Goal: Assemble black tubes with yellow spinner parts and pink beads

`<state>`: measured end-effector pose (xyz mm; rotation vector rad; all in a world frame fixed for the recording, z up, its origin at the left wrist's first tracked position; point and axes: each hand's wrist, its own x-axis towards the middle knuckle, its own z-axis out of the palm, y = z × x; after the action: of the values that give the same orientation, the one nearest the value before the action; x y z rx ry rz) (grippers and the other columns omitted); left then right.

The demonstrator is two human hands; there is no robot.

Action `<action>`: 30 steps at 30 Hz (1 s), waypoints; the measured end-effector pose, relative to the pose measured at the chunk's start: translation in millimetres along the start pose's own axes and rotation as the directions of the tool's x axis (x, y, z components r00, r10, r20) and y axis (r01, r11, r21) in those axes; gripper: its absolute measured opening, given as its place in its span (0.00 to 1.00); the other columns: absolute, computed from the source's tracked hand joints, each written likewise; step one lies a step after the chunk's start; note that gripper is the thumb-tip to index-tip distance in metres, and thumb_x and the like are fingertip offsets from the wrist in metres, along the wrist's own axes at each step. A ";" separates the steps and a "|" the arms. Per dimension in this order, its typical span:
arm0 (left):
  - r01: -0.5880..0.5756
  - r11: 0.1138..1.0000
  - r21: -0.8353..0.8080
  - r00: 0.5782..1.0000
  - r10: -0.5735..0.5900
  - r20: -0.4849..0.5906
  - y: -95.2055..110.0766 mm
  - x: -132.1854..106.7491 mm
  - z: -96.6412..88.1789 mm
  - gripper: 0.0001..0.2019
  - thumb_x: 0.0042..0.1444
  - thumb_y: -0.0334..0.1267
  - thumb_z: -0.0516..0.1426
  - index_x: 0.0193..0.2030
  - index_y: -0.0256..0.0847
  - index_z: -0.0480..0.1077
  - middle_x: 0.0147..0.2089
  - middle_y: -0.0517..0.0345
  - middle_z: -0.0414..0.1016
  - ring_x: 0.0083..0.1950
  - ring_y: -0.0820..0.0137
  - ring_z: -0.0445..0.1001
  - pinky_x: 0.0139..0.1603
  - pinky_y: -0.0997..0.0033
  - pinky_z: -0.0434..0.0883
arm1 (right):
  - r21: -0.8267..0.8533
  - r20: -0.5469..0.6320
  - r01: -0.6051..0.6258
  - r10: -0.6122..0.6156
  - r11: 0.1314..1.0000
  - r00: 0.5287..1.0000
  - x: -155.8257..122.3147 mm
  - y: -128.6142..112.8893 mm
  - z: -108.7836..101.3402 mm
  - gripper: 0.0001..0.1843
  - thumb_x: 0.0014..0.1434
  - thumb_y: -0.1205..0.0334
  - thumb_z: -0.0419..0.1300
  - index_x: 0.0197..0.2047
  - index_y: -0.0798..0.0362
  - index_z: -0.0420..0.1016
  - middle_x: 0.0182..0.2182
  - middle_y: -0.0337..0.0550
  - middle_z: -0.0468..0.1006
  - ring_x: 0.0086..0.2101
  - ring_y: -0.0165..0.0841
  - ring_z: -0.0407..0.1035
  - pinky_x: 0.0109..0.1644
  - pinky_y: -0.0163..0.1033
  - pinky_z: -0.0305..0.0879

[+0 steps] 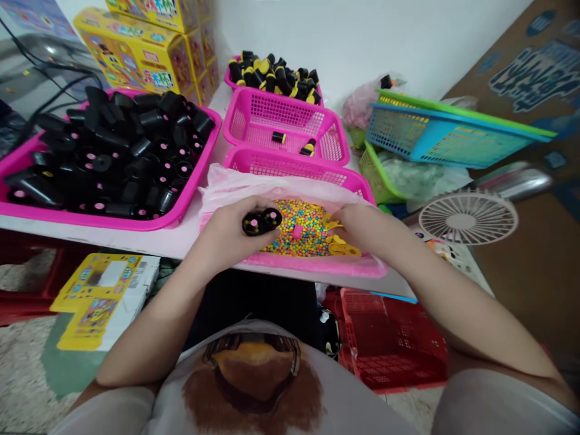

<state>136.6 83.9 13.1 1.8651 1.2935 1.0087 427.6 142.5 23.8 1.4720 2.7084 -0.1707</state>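
My left hand (229,232) is closed around two small black cups (261,222) held side by side, their open ends toward me and a pink dot inside each. They are over the left part of a pink basket (317,266) lined with a thin pink plastic bag (272,182). Many tiny multicoloured beads (299,211) fill it, with a pink piece (297,232) lying on top. At the right end of the beads, my right hand (357,225) has its fingers curled down against yellow plastic rings (339,246); its fingertips are partly hidden.
A large pink basket (193,202) of black cups stands left. Behind the beads are a pink basket (285,112) with a few black pieces and another of black-and-yellow pieces (272,75). Yellow boxes (136,51), blue basket (444,136) and small fan (468,219) flank the table.
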 end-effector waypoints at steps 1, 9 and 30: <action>-0.008 1.000 0.006 1.000 0.008 0.004 -0.4 0.0 0.2 0.16 0.53 0.40 0.66 0.49 0.40 0.79 0.46 0.58 0.85 0.46 0.64 0.82 0.52 0.67 0.77 | -0.052 0.036 -0.062 0.064 0.997 0.997 -2.4 0.6 6.4 0.08 0.62 0.59 0.68 0.33 0.55 0.83 0.27 0.52 0.83 0.27 0.38 0.75 0.35 0.41 0.68; -0.041 0.999 0.027 0.999 0.041 0.003 3.1 -1.7 1.9 0.16 0.55 0.40 0.66 0.49 0.39 0.78 0.47 0.58 0.85 0.47 0.65 0.83 0.52 0.68 0.77 | -0.162 0.171 -0.250 0.277 0.955 0.946 -19.1 -15.6 -4.1 0.15 0.61 0.60 0.63 0.48 0.56 0.85 0.40 0.51 0.87 0.37 0.41 0.81 0.38 0.39 0.67; -0.165 0.870 -0.464 0.970 0.229 0.085 22.8 -33.4 38.6 0.39 0.56 0.34 0.71 0.65 0.55 0.52 0.73 0.48 0.61 0.53 0.61 0.86 0.50 0.66 0.85 | 0.941 -0.311 0.334 0.508 0.047 0.804 -65.1 -107.0 21.7 0.12 0.56 0.53 0.77 0.40 0.44 0.81 0.27 0.32 0.81 0.23 0.27 0.74 0.27 0.30 0.73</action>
<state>173.0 42.2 5.5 1.6815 0.7130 1.1506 373.2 27.8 16.4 2.1656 2.7399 -2.6202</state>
